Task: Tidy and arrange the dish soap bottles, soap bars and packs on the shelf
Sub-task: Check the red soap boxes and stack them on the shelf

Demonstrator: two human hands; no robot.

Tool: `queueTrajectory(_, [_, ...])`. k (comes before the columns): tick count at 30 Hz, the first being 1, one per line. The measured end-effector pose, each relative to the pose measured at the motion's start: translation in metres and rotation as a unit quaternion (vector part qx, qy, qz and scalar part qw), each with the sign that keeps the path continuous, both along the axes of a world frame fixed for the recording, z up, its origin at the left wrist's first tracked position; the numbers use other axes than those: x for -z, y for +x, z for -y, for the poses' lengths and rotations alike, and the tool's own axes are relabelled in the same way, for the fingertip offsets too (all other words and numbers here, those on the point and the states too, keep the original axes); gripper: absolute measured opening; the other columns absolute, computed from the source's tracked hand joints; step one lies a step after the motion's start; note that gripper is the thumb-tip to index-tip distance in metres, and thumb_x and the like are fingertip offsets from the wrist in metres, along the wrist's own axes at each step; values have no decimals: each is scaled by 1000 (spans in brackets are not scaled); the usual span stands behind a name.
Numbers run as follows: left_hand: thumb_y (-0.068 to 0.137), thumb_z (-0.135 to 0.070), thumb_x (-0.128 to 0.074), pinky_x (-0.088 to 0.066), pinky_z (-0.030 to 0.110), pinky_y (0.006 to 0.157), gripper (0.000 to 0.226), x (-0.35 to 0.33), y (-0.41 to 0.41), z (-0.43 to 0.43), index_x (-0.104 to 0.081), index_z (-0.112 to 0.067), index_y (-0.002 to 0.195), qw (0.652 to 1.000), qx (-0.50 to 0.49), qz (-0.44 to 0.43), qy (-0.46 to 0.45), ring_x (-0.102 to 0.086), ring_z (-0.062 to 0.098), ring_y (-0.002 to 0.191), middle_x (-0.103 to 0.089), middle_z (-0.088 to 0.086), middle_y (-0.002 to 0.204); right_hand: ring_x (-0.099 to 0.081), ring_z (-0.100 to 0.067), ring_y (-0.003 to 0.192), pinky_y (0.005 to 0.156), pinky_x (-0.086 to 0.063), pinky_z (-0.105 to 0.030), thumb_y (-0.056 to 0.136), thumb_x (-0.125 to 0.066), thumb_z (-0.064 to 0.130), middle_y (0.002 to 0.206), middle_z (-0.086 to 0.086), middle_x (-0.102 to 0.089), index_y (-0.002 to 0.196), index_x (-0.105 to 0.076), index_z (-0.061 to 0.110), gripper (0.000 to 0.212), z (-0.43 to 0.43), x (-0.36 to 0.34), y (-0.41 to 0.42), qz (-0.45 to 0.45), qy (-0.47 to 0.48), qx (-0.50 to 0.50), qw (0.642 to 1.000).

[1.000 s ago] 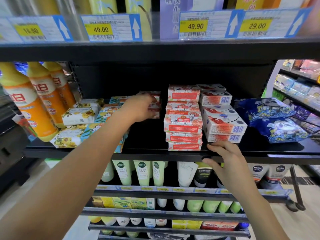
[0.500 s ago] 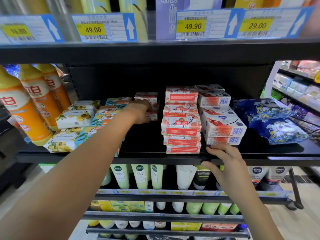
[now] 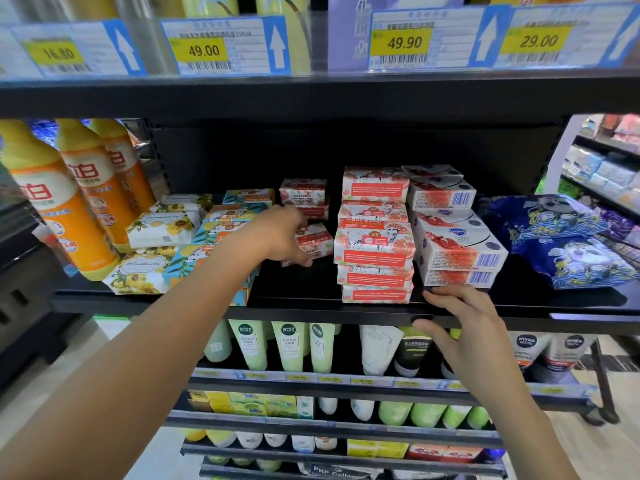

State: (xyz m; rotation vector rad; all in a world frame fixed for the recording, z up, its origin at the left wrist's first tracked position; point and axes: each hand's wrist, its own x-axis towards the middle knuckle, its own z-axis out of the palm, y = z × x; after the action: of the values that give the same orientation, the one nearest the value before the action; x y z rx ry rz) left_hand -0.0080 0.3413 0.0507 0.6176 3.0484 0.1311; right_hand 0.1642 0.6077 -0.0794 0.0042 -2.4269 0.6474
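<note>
My left hand [image 3: 278, 233] reaches into the black shelf [image 3: 311, 311] and grips a small red goat soap box [image 3: 317, 242], which sits tilted and apart from a short stack of like boxes [image 3: 304, 197] behind it. To its right stands a taller stack of red goat soap boxes [image 3: 375, 237], then a stack of white-and-red soap packs [image 3: 457, 244]. My right hand [image 3: 464, 327] rests on the shelf's front edge below those packs, holding nothing. Orange dish soap bottles [image 3: 65, 209] stand at the far left, with yellow-flowered soap bars [image 3: 159, 230] and blue-orange soap boxes [image 3: 228, 223] beside them.
Blue patterned packs [image 3: 561, 244] lie at the shelf's right end. Price tags [image 3: 221, 46] line the shelf above. Lower shelves hold green tubes [image 3: 287, 344] and Nivea tubes [image 3: 528, 351]. Another aisle's shelving [image 3: 606, 161] stands at the far right.
My left hand has drawn one small red soap box forward and down from the rear stack, tilting it. My right hand stays on the shelf edge.
</note>
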Motion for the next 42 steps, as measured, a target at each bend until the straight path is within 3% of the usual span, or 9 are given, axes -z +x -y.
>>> queueTrajectory(2, [77, -47, -86, -45, 39, 107, 93, 4, 2, 1, -43, -14, 153, 1000, -7, -1, -23, -50, 31, 134, -52, 11, 148, -50, -17, 115, 99, -40, -33, 78, -87, 21, 116, -2, -65, 119, -74, 9, 45, 1, -1, 0, 1, 2, 1, 1000])
queueTrajectory(6, [79, -39, -85, -50, 41, 100, 71, 4, 3, -2, -56, -12, 139, 999, -12, -47, -20, -57, 31, 121, -57, 13, 134, -50, -16, 115, 98, -40, -33, 78, -87, 20, 116, -2, -66, 119, -74, 9, 45, 1, -2, 2, 2, 2, 0, 1000])
queueTrajectory(19, [76, -38, -84, -45, 33, 104, 70, -27, 66, 35, -60, -18, 139, 986, -2, -49, 157, -53, 21, 128, -60, -1, 137, -50, -16, 115, 99, -41, -34, 78, -87, 19, 116, -2, -65, 120, -74, 8, 45, 4, -3, 3, -5, -3, 6, 1000])
queueTrajectory(26, [72, -40, -87, -48, 26, 88, 65, -10, 128, 61, -63, -33, 132, 958, 38, -55, 279, -55, 3, 107, -57, -20, 117, -49, -16, 120, 103, -44, -36, 82, -83, 19, 122, -3, -64, 124, -72, 9, 45, 8, -2, 9, -10, -3, 8, 1000])
queueTrajectory(31, [72, -35, -90, -46, 10, 84, 63, 27, 161, 68, -61, -45, 126, 921, 97, -9, 378, -54, -5, 116, -56, -26, 121, -59, -6, 111, 99, -40, -11, 90, -71, 28, 118, 10, -63, 117, -74, 20, 29, 43, -15, 38, -52, -117, -34, 991])
queueTrajectory(33, [72, -38, -87, -48, 14, 89, 61, 44, 171, 64, -62, -44, 127, 907, 113, 3, 405, -53, 2, 124, -54, -25, 125, -65, -5, 105, 90, -48, -15, 89, -68, 35, 114, 17, -67, 114, -73, 25, 28, 65, -23, 50, -15, -232, -79, 969])
queueTrajectory(36, [76, -34, -88, -52, 31, 96, 62, 67, 182, 52, -63, -41, 133, 895, 121, 37, 427, -50, 12, 130, -53, -24, 129, -70, -6, 104, 84, -55, -20, 84, -65, 46, 111, 14, -73, 125, -67, 28, 44, 87, -32, 58, 100, -396, -168, 897])
queueTrajectory(39, [76, -28, -89, -53, 41, 99, 66, 80, 188, 43, -62, -42, 135, 887, 127, 62, 439, -47, 15, 133, -52, -24, 132, -73, -9, 101, 82, -58, -23, 84, -67, 40, 110, 8, -76, 125, -66, 26, 44, 100, -37, 60, 153, -475, -212, 840])
queueTrajectory(42, [80, -19, -87, -50, 43, 104, 69, 87, 192, 39, -59, -41, 139, 885, 121, 68, 445, -44, 15, 137, -51, -21, 138, -74, -15, 102, 84, -59, -25, 85, -71, 30, 111, 1, -77, 122, -70, 22, 37, 105, -34, 60, 149, -511, -201, 822])
